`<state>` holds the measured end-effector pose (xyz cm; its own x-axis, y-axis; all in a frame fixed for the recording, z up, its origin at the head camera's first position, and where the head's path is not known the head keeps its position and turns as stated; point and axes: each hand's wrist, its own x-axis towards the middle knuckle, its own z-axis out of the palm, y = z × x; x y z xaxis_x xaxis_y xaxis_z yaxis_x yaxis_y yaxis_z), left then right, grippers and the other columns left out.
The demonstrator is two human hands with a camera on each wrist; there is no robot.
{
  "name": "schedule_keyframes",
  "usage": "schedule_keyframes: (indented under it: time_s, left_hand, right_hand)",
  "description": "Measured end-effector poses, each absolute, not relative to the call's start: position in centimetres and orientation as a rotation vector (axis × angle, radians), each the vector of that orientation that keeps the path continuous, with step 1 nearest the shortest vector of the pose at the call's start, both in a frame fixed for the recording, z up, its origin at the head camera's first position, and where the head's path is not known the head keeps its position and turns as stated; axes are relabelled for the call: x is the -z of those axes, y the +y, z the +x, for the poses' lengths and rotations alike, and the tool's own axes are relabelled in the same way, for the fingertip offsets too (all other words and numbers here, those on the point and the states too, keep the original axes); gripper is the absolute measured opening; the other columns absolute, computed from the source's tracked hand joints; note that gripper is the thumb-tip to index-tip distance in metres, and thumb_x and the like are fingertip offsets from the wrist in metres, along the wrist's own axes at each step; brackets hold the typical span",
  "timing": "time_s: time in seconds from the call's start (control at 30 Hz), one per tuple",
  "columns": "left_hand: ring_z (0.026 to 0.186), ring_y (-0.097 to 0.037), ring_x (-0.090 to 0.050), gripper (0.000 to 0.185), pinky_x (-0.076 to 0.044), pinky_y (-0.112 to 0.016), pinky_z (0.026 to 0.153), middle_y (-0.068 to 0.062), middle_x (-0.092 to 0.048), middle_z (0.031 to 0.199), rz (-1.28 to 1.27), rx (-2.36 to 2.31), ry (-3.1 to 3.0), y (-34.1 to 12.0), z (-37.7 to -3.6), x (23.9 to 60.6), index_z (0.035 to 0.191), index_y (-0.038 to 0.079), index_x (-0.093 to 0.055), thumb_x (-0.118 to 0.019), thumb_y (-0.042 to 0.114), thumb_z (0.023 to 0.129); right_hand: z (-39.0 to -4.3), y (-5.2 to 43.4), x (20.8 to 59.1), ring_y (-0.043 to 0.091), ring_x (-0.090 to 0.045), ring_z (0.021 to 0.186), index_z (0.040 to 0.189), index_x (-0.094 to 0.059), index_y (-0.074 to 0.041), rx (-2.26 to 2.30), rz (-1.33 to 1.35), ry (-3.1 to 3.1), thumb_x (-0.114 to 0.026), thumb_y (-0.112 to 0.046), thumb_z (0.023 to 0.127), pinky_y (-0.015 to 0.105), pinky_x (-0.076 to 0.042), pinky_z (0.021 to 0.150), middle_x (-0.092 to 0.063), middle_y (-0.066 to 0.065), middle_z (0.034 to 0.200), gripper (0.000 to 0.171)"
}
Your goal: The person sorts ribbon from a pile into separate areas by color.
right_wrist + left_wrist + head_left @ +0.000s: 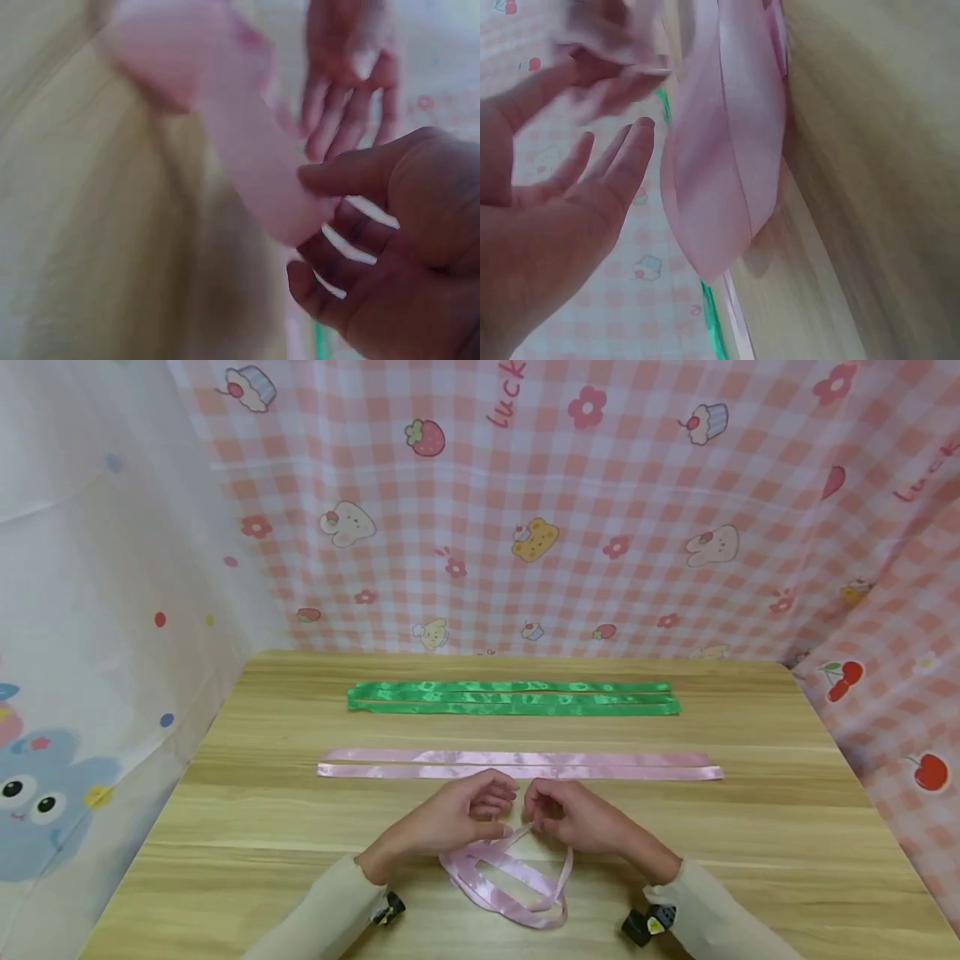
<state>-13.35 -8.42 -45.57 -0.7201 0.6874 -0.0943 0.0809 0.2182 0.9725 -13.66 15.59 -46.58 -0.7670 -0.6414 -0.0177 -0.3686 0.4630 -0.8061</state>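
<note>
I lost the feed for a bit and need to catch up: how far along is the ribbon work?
Early. Done: one pink ribbon has been pulled to the near edge of the wooden table and coiled into loose loops. In hand: the right hand pinches its end, and the left hand is right beside it with fingers curled. Left: no knot or bow shows, and the two flat pink ribbons and the green ribbons lie untouched.

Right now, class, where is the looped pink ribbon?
In the head view the looped pink ribbon lies on the wooden table near its front edge, between the left hand and right hand, nearer than the flat pink strips.
</note>
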Motion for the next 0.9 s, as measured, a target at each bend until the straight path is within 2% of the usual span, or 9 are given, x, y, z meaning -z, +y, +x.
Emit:
schedule_keyframes:
  time_s: [0.1,0.17,0.23,0.37,0.4,0.53,0.63,0.77,0.9]
  left_hand:
    - [0.123,-0.026,-0.058,0.057,-0.047,-0.028,0.103,-0.014,-0.060,0.133,0.724,-1.513,1.906,-8.0,-13.7,45.5,0.142,0.014,-0.046,-0.071,0.008,0.091]
    - [0.108,-0.020,-0.063,0.059,-0.052,-0.022,0.087,-0.017,-0.064,0.128,0.740,-1.504,1.836,-7.9,-14.0,45.3,0.147,0.019,-0.041,-0.068,0.011,0.094]
    - [0.100,-0.017,-0.066,0.057,-0.052,-0.021,0.082,-0.023,-0.066,0.121,0.741,-1.530,1.748,-7.9,-14.3,45.0,0.149,0.020,-0.038,-0.063,0.012,0.098]
    - [0.092,-0.020,-0.069,0.049,-0.055,-0.030,0.085,-0.028,-0.068,0.111,0.716,-1.661,1.624,-8.1,-14.6,43.7,0.147,0.011,-0.039,-0.055,0.008,0.101]
    - [0.094,-0.021,-0.070,0.047,-0.055,-0.035,0.090,-0.026,-0.069,0.108,0.702,-1.696,1.620,-8.1,-14.6,43.2,0.145,0.009,-0.041,-0.055,0.007,0.101]
    - [0.084,-0.022,-0.071,0.042,-0.058,-0.038,0.085,-0.015,-0.073,0.098,0.687,-1.784,1.702,-8.6,-14.2,41.2,0.140,0.004,-0.046,-0.058,0.003,0.099]
    - [0.083,-0.024,-0.072,0.042,-0.058,-0.039,0.085,-0.020,-0.072,0.097,0.727,-1.806,1.756,-9.8,-13.8,39.7,0.138,0.003,-0.048,-0.059,0.003,0.098]
    - [0.085,-0.023,-0.072,0.043,-0.057,-0.039,0.086,-0.025,-0.070,0.098,0.862,-1.814,1.831,-12.6,-13.6,37.7,0.138,0.000,-0.047,-0.060,0.002,0.097]
    - [0.086,-0.021,-0.072,0.043,-0.058,-0.038,0.084,-0.017,-0.073,0.097,0.933,-1.850,1.910,-15.7,-13.7,36.2,0.138,-0.004,-0.047,-0.059,-0.001,0.097]
  right_hand:
    - [-13.4,15.7,45.3,0.013,-0.059,0.088,0.096,-0.058,-0.010,1.357,-0.883,2.330,-0.064,0.003,0.091,0.028,-0.053,0.080,-0.061,0.003,0.092,0.015]
    - [-13.3,15.7,44.2,0.016,-0.062,0.092,0.098,-0.056,-0.009,1.455,-0.897,2.291,-0.063,0.001,0.094,0.030,-0.054,0.084,-0.060,0.005,0.094,0.013]
    - [-13.2,15.8,43.2,0.020,-0.064,0.094,0.099,-0.055,-0.008,1.544,-0.901,2.254,-0.061,0.001,0.095,0.032,-0.055,0.086,-0.059,0.008,0.097,0.012]
    - [-13.0,16.0,41.7,0.027,-0.065,0.089,0.102,-0.053,-0.005,1.662,-0.889,2.180,-0.059,0.004,0.096,0.033,-0.058,0.081,-0.055,0.013,0.098,0.013]
    - [-12.9,16.1,41.5,0.026,-0.064,0.086,0.104,-0.052,-0.005,1.688,-0.886,2.146,-0.059,0.005,0.095,0.032,-0.057,0.078,-0.054,0.014,0.099,0.015]
    - [-12.6,16.2,41.2,0.016,-0.058,0.079,0.111,-0.046,0.003,1.791,-0.903,1.905,-0.058,0.007,0.095,0.024,-0.053,0.072,-0.048,0.015,0.105,0.020]
    - [-12.4,16.5,41.1,0.011,-0.055,0.077,0.115,-0.041,0.007,1.830,-0.931,1.696,-0.056,0.007,0.096,0.021,-0.050,0.070,-0.047,0.014,0.111,0.024]
    - [-12.3,17.2,40.4,0.010,-0.055,0.079,0.114,-0.038,0.009,1.851,-0.958,1.553,-0.052,0.007,0.097,0.020,-0.050,0.068,-0.056,0.010,0.104,0.022]
    - [-12.4,18.3,39.4,0.011,-0.057,0.080,0.111,-0.038,0.007,1.878,-0.981,1.544,-0.051,0.007,0.098,0.022,-0.050,0.067,-0.061,0.003,0.093,0.018]
